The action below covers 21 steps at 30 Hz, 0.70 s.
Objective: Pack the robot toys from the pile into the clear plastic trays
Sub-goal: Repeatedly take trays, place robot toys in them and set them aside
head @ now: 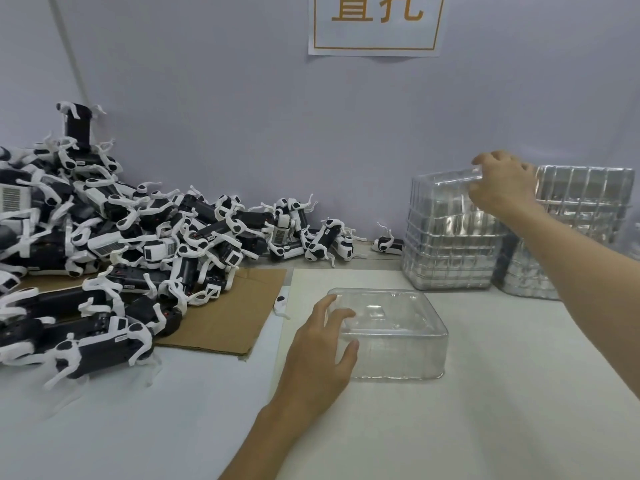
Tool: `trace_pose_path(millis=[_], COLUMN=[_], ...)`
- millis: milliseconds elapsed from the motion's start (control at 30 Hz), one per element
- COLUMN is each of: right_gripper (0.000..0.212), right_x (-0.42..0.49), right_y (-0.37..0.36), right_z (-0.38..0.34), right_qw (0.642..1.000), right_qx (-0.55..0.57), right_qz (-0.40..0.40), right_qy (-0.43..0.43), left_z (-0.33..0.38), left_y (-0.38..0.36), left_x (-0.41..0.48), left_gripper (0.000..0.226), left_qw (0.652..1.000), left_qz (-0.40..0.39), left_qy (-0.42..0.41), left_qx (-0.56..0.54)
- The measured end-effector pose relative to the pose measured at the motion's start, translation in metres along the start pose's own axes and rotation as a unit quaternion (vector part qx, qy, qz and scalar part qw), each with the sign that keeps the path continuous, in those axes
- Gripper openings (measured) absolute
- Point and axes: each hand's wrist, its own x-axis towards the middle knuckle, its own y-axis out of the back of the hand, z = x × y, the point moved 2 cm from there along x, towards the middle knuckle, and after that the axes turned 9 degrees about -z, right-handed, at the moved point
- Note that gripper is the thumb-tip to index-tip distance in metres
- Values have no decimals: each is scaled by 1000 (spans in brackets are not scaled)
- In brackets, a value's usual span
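Left hand (318,358) grasping clear tray (401,344), right hand (502,185) grasping stacked tray (445,187), wall sign (375,32) cropped

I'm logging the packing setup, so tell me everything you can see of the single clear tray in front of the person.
The single tray is clear, thin, glossy moulded plastic, rectangular with rounded corners and shallow shapes pressed into its upper face. It holds no toy and seems to lie flange-down on the white table. The left hand grips its left end, fingers on top, thumb against the near side. Nothing else touches it.
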Motion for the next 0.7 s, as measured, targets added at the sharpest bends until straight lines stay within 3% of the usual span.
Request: trace_pose_path(millis=[67, 167, 233, 333, 400, 533, 600, 700], right_gripper=[37, 19, 13, 42, 42, 35, 45, 44], right_x=[-21, -82, -136, -205, -228, -238, -238, -239], right_y=[8, 11, -5, -42, -63, -76, -74, -65], right_z=[-29, -77, -96, -99, -96, -91, -91, -97], right_qw=[993, 939, 916, 901, 911, 952, 956, 930], right_qx=[106, 292, 247, 39, -3, 100, 192, 312], right_qz=[32, -83, -212, -342, -329, -217, -160, -134], right_qy=[48, 164, 235, 265, 249, 192, 157, 144], left_z=[-3, -10, -10, -7, -7, -11, -11, -7], left_y=[0, -1, -2, 0, 0, 3, 4, 3], left_x=[1, 1, 0, 0, 2, 4, 3, 4], left_gripper=[52, 63, 63, 60, 61, 75, 66, 34], left_qw=[999, 994, 991, 989, 984, 930, 885, 833], left_qz=[18, -13, -36, -33, -33, 20, 38, -30], left_qy=[38, 109, 126, 130, 141, 232, 267, 226], left_qx=[-6, -16, -28, -56, -107, -285, -380, -505])
